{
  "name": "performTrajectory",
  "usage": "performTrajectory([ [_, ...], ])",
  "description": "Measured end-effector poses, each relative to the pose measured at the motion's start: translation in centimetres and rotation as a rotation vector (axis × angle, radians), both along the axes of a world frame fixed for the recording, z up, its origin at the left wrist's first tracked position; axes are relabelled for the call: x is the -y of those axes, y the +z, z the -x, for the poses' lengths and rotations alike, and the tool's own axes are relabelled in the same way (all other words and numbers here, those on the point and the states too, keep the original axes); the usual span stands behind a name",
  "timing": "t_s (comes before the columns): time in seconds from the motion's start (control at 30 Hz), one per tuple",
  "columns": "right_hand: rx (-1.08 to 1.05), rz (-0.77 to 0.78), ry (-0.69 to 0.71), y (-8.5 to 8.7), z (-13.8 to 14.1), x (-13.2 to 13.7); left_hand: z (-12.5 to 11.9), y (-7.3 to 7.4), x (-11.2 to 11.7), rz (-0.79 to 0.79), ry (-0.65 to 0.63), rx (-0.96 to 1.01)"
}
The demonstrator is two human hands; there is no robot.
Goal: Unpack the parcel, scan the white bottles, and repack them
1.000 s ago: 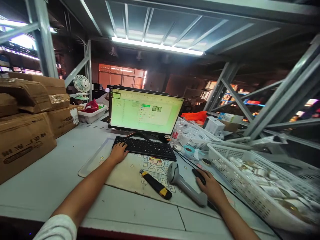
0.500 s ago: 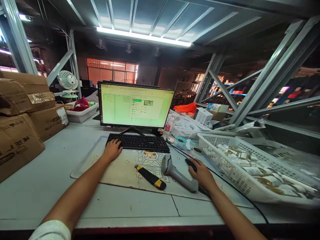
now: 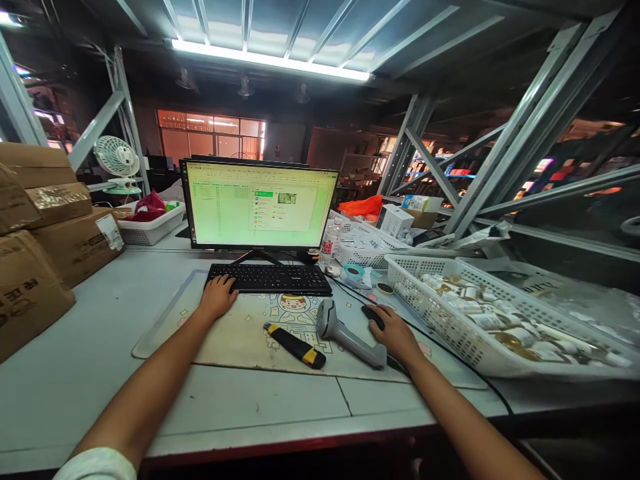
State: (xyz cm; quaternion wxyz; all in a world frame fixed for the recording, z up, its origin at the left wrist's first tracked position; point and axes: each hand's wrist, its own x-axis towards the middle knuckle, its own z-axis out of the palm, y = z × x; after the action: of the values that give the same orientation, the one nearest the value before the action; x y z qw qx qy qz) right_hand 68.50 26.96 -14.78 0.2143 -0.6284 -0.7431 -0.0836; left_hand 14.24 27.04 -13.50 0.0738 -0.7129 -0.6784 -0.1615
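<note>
My left hand [image 3: 216, 298] rests on the left end of a black keyboard [image 3: 273, 279], fingers loosely curled over the keys. My right hand [image 3: 393, 333] lies wrapped over a black computer mouse [image 3: 373, 315] on the desk mat [image 3: 240, 340]. Between the hands lie a grey barcode scanner [image 3: 345, 333] and a black-and-yellow utility knife [image 3: 295, 345]. A monitor [image 3: 257, 205] showing a green-tinted window stands behind the keyboard.
Cardboard boxes [image 3: 45, 220] are stacked at the left. A white basket [image 3: 440, 313] of small items sits at the right, with more baskets, a bottle [image 3: 329, 245] and tape rolls [image 3: 355, 273] behind. A small fan [image 3: 117, 160] and steel rack frames [image 3: 505, 160] surround the table.
The view has shifted, so everything sits further left and lower in the picture. Both hands keep their places on the keyboard and the mouse.
</note>
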Motion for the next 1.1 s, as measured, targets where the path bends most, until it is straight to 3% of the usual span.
performTrajectory([
  [1.1, 0.017, -0.033, -0.071, 0.22, 0.64, 0.73, -0.41, 0.81, 0.66, 0.006, 0.035, -0.088],
])
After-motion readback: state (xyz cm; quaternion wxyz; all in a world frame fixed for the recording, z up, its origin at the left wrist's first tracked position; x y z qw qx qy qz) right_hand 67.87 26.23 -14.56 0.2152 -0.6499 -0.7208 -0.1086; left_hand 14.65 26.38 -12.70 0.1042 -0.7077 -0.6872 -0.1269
